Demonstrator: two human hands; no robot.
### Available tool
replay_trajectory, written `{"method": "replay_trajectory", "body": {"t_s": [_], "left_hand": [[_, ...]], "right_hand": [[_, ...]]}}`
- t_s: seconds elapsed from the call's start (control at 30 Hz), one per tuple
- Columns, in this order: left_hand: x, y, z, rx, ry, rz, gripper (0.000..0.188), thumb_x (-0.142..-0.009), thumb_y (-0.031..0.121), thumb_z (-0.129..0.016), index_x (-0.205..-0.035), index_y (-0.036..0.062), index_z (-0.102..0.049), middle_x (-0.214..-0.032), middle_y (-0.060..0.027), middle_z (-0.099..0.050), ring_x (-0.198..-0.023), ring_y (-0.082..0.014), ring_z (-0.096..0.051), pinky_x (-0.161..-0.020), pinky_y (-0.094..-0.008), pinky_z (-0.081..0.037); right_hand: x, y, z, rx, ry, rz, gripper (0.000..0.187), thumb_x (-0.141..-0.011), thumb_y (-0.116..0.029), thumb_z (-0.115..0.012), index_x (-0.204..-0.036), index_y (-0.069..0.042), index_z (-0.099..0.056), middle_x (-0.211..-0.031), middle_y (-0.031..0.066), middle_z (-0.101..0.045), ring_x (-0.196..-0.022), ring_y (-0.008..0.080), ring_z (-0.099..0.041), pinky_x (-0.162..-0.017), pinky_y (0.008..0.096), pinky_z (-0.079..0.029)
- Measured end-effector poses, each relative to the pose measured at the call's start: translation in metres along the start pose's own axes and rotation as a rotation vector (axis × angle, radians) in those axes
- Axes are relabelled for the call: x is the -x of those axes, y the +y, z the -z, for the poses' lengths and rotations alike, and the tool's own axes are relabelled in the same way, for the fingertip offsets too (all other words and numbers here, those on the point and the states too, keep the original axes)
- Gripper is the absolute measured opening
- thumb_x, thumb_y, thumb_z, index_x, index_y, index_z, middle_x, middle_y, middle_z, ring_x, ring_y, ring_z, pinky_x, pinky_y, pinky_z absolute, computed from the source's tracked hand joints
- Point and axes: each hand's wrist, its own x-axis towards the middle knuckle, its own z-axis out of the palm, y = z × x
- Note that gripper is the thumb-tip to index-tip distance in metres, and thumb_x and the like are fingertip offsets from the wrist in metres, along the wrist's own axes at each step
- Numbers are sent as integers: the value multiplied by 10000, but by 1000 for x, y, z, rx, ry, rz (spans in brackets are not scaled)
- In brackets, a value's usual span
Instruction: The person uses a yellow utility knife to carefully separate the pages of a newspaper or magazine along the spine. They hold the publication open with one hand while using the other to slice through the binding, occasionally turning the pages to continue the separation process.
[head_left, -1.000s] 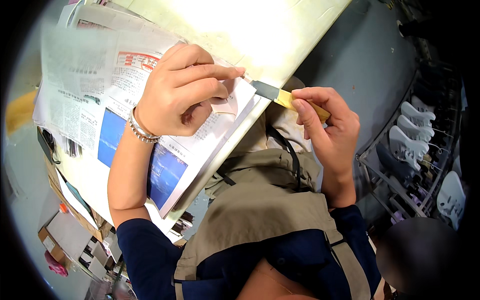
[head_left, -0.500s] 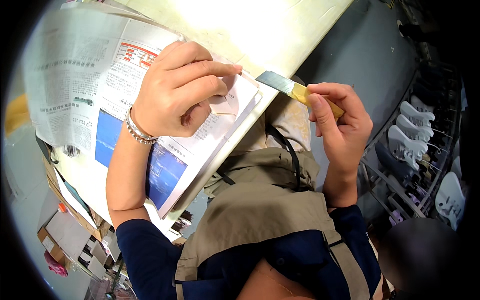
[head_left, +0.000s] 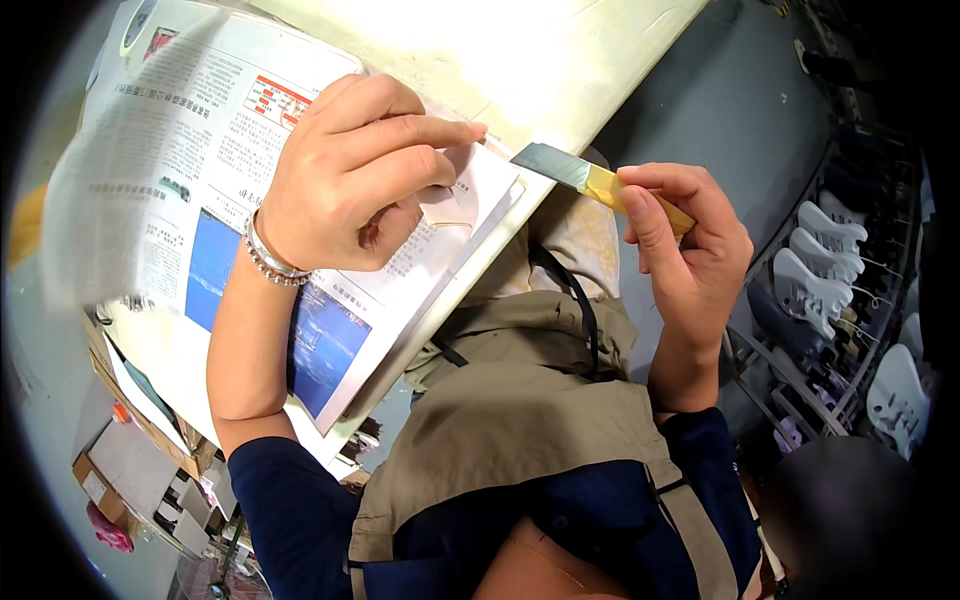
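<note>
My left hand (head_left: 355, 175), with a silver bangle and bead bracelet at the wrist, is curled over a thin, pale flat piece (head_left: 455, 205) near the table edge. Its fingertips press the piece against the newspaper beneath, and part of it is hidden by my fingers. To the right, beyond the table edge, my right hand (head_left: 690, 240) pinches a flat-bladed knife (head_left: 555, 167) by its yellow-wrapped handle. The broad metal blade points left, its tip beside the table edge and apart from the pale piece.
Open newspaper sheets (head_left: 225, 150) cover the near part of the pale table (head_left: 560, 60), their left side lifted and blurred. Racks with white plastic shoe-shaped forms (head_left: 810, 285) stand at right. Boxes (head_left: 135, 455) lie at lower left.
The newspaper's left side has flapped and now hangs differently. My right hand has shifted very slightly right with the knife; my left hand is almost unmoved.
</note>
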Motion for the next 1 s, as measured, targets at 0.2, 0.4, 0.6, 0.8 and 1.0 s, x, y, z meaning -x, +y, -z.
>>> {"method": "replay_trajectory", "body": {"t_s": [0.2,0.4,0.6,0.8,1.0], "left_hand": [[0,-1,-1,-13,-1,-9,331,-450,-37,-507,-748,60,-615,-1060,-99,-740,-757,-251,-525,-662,-324,-427],[0,0,-1,0,5,3,325,-449,-36,-507,-743,56,-611,-1059,-98,-741,-755,-252,-523,-657,-319,-433],[0,0,0,-2,-4,6,315,-453,-28,-504,-741,51,-606,-1058,-101,-739,-751,-254,-522,-657,-325,-434],[0,0,0,-15,-17,0,311,-451,-11,-505,-741,42,-604,-1068,-105,-736,-751,-262,-520,-680,-335,-431],[-1,-1,-1,3,-10,2,314,-450,-23,-502,-738,47,-609,-1064,-103,-737,-746,-263,-519,-670,-327,-434]], "right_hand": [[-1,0,0,20,-17,1,69,-882,-9,-695,-940,29,-694,-836,61,-695,-693,88,-640,-618,213,-483],[0,-2,-1,9,-14,-10,71,-882,-10,-697,-942,29,-695,-836,62,-695,-696,87,-639,-619,213,-481],[-1,-2,-1,10,-9,-21,73,-882,-13,-699,-942,28,-695,-833,60,-691,-691,86,-631,-618,213,-476],[-1,-1,0,22,-11,-17,74,-881,-17,-699,-941,27,-695,-835,62,-692,-686,88,-633,-617,213,-476],[-1,-1,0,36,-16,-8,74,-880,-18,-700,-939,25,-694,-834,60,-695,-687,89,-636,-618,212,-478]]}}
